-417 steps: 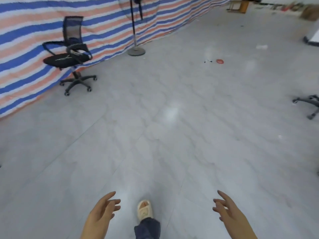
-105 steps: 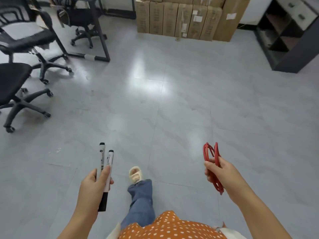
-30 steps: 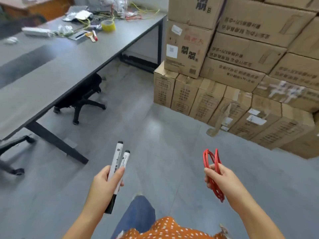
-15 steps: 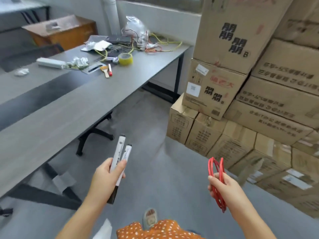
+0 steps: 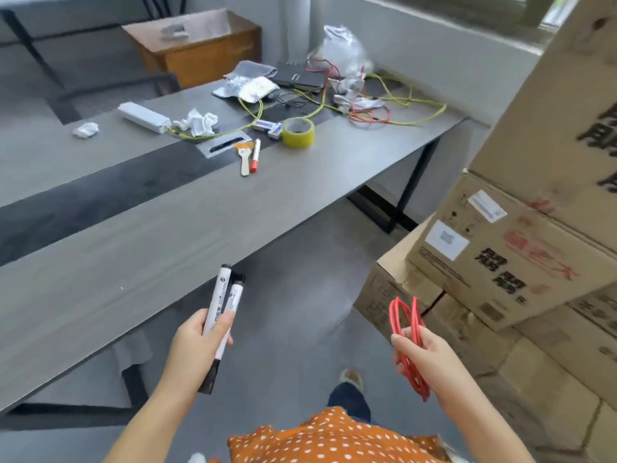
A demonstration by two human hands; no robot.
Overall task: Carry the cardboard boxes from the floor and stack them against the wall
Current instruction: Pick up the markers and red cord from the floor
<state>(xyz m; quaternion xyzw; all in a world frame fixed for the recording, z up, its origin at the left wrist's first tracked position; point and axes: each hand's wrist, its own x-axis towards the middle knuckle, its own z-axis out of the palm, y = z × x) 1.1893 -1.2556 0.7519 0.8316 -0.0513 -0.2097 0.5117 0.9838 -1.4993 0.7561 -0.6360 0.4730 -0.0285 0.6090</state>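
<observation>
A stack of brown cardboard boxes with black printed characters fills the right side, several layers high, rising out of view. My left hand is shut on two white markers with black caps, held upright over the floor beside the table's near edge. My right hand is shut on a coil of red cord, just left of the lowest boxes. Neither hand touches a box.
A long grey table runs along the left, carrying yellow tape, a red marker, a small brush, yellow and red wires, crumpled paper and a plastic bag. A wooden box stands behind it. A narrow strip of grey floor lies between table and boxes.
I have walked from the open floor up to the table and the box stack. Earlier both hands held nothing; since 3.5 s ago the left holds markers, the right red cord.
</observation>
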